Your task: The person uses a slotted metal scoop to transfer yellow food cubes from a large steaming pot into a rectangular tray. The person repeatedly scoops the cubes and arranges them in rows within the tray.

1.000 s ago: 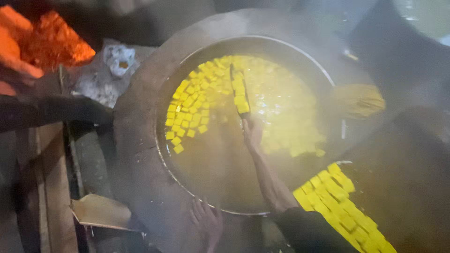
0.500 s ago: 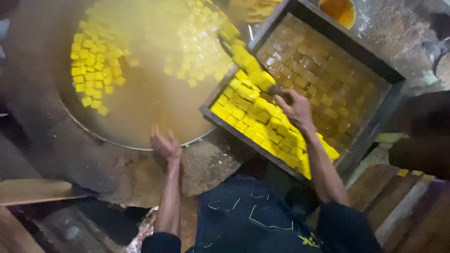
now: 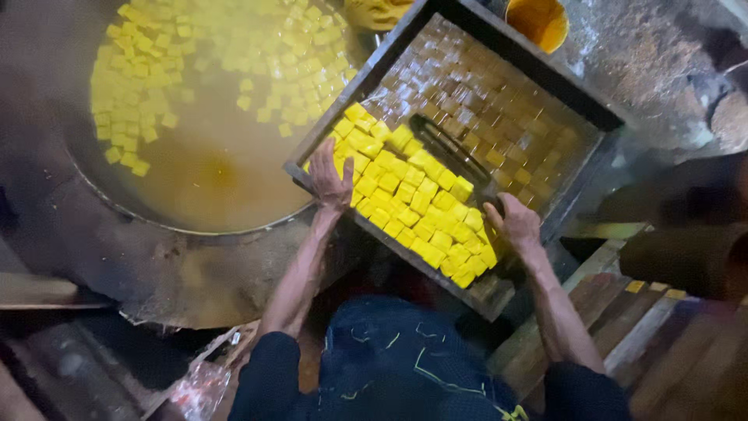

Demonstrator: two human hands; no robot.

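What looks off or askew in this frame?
The tray sits skewed, one corner overhanging the wok. Its yellow cubes are heaped only at the near edge between the left hand and right hand; the rest is bare grid. No clear spill or damage.

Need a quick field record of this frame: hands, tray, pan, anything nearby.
left hand: left hand flat on the near-left end of the tray, on the yellow cubes
right hand: right hand on the cubes at the tray's near-right edge
tray: dark rectangular tray, tilted, one end over the pan's rim
cubes in tray: yellow cubes heaped along the near side; far part wet and bare
pan: wide round pan of brownish liquid with floating yellow cubes
nearby: orange bucket beyond the tray
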